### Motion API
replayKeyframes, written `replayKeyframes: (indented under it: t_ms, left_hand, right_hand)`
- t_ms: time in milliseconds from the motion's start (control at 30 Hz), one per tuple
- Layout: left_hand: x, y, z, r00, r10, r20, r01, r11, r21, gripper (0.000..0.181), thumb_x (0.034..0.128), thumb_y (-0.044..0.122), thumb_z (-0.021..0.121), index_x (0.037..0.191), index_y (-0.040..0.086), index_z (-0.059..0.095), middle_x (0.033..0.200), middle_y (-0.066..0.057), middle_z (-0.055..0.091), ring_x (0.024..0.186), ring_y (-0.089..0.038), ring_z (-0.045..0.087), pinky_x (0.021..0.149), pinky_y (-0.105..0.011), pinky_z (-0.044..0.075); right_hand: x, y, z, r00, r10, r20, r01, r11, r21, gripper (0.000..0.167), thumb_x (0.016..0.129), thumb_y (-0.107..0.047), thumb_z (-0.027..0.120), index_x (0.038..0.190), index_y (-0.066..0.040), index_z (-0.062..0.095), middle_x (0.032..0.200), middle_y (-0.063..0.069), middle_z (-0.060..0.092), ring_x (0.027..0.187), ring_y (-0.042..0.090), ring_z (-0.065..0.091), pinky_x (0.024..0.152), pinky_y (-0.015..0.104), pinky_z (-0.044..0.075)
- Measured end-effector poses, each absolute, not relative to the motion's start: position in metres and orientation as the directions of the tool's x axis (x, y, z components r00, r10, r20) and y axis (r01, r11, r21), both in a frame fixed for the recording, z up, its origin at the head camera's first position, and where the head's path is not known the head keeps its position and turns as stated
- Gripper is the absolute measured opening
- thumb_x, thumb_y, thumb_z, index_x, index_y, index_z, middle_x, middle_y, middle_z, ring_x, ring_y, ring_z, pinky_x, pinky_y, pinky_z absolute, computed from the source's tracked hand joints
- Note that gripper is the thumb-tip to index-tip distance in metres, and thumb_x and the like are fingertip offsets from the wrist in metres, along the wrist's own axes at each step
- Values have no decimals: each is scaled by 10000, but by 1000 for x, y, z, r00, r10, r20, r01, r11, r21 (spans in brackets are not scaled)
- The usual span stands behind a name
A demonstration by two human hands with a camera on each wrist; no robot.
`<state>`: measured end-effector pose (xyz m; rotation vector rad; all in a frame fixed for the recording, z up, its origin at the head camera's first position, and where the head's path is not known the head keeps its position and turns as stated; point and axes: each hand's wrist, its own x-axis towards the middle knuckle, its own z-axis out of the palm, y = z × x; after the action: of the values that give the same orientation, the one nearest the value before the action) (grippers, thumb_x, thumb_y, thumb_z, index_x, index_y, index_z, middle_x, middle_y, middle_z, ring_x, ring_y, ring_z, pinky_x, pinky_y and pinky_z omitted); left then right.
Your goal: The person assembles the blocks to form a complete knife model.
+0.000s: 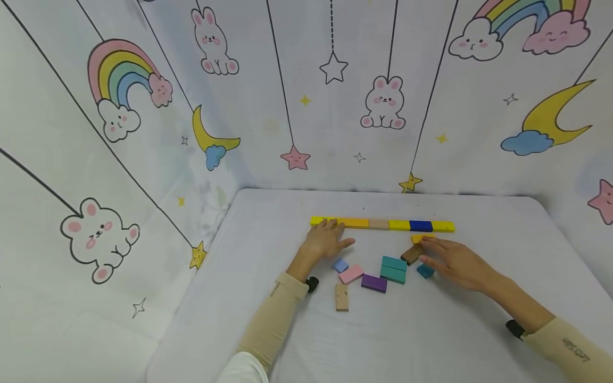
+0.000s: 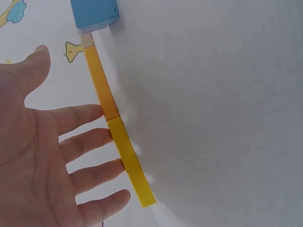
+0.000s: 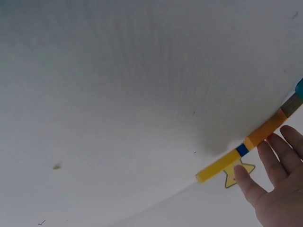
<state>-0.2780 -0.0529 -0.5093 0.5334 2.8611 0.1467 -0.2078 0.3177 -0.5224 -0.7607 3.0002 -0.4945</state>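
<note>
Hands [image 1: 327, 242] near straight yellow-orange-tan-blue block row [image 1: 379, 224]

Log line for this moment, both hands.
left-hand grip: touching block row, left end | right-hand grip: touching orange block, person's side of row | loose nearby: brown block, purple block, pink block

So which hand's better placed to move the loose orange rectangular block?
Probably the right hand: it's at the orange rectangular block, while the left hand touches a yellow rectangular block farther left.

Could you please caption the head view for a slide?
Left hand touching block row, right hand at loose orange block.
</note>
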Motion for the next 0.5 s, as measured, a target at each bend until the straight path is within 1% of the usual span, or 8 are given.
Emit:
replayKeyframes:
  t_ms: [267,500]
  left_hand:
    - [-275,-52,-506,-905,372,-205,350,927,137,752,1056,681,352,1637,205,373,1708,-65,296,1574,-344,250,1264,-558,243]
    - [-276,-52,-505,-908,368,-200,347,928,133,752,1056,684,346,1637,209,373,1709,-64,294,1576,-337,247,1263,-557,245]
  right_hand:
    - [-207,313,-527,-861,-495,114,-506,818,-274,594,1068,-421,594,1507,-25,541,1557,230,495,1424,477,451,1140,695,344]
    - [-209,306,-527,-853,-509,116,-521,812,-262,598,1072,-444,576,1512,-39,543,1558,210,502,1438,451,447,1149,685,336]
